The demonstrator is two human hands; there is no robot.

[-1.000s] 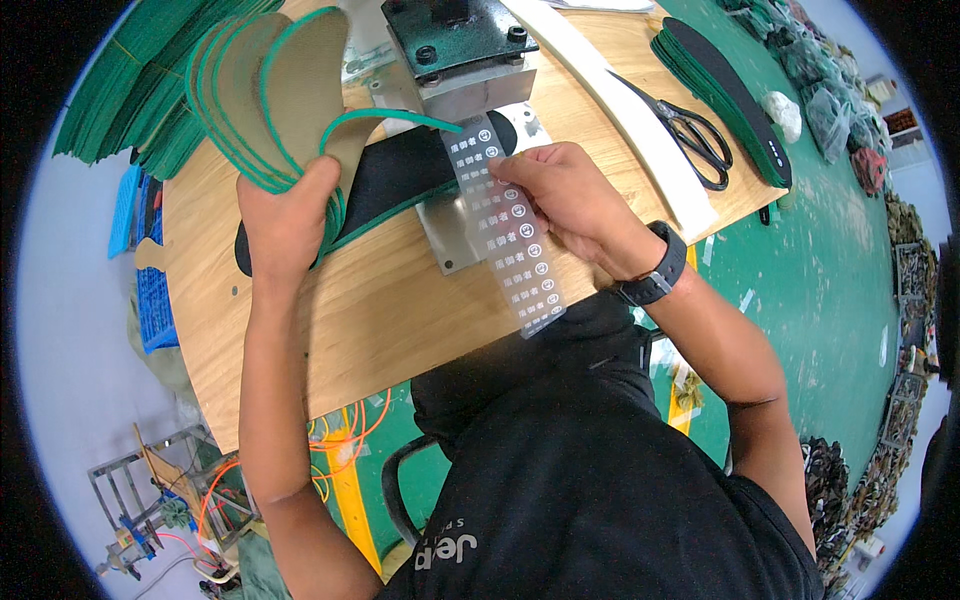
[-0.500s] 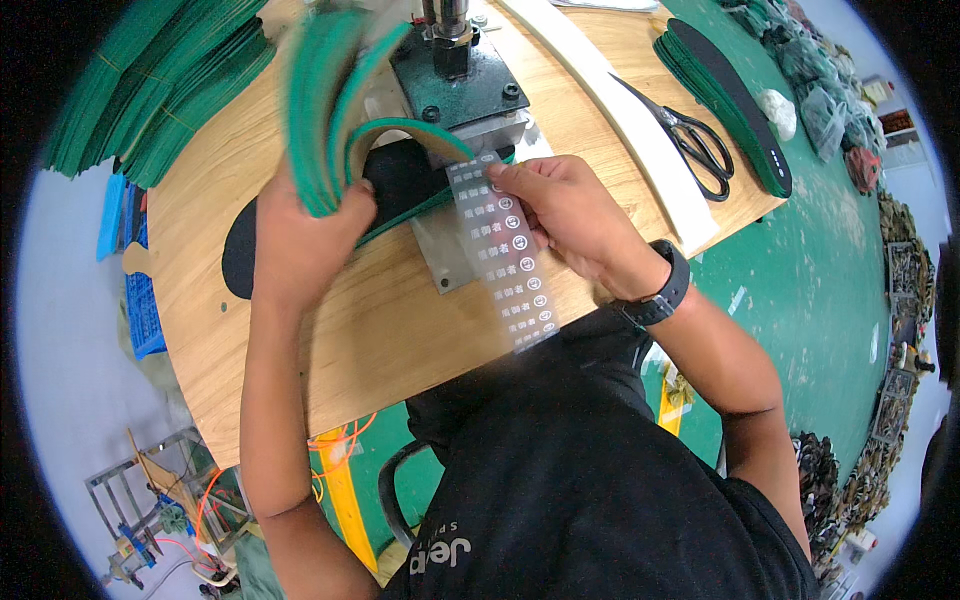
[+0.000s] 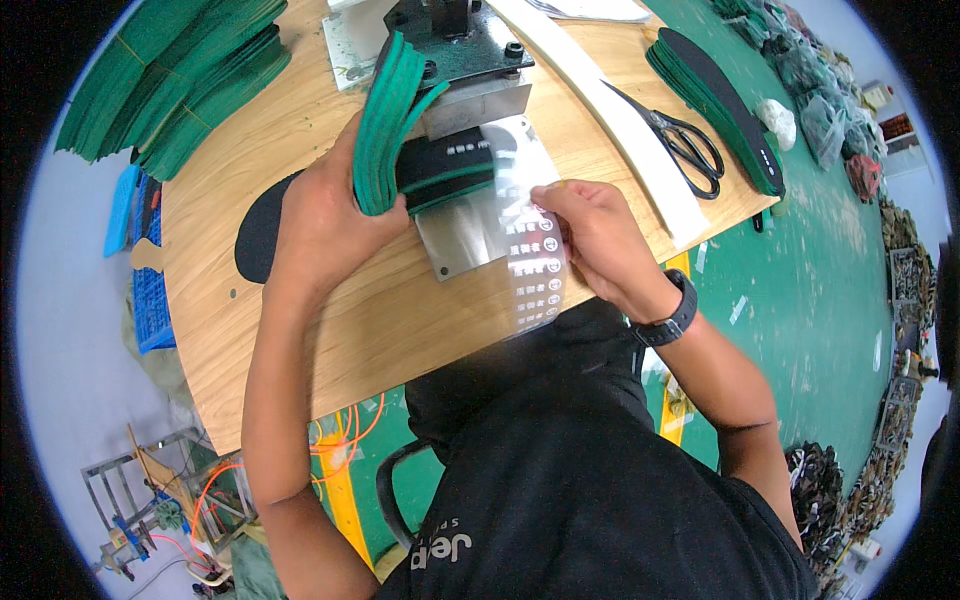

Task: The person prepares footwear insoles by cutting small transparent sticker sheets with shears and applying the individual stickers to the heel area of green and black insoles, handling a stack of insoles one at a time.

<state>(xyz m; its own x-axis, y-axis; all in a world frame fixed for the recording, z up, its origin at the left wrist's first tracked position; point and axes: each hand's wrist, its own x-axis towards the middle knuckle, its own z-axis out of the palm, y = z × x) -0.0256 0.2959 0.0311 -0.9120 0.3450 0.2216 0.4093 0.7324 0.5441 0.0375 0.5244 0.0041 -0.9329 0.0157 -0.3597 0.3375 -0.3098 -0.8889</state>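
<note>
The left hand grips a stack of green insoles, fingers wrapped around its lower end. The right hand pinches a clear label strip at its fingertips, seemingly just above a black insole.

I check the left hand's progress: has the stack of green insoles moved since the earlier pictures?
Yes. The stack of green insoles swung from the table's left toward the metal press.

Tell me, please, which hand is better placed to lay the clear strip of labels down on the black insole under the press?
Probably the right hand: it already pinches the clear label strip just beside the black insole. The left hand is full, gripping a stack of green insoles.
</note>
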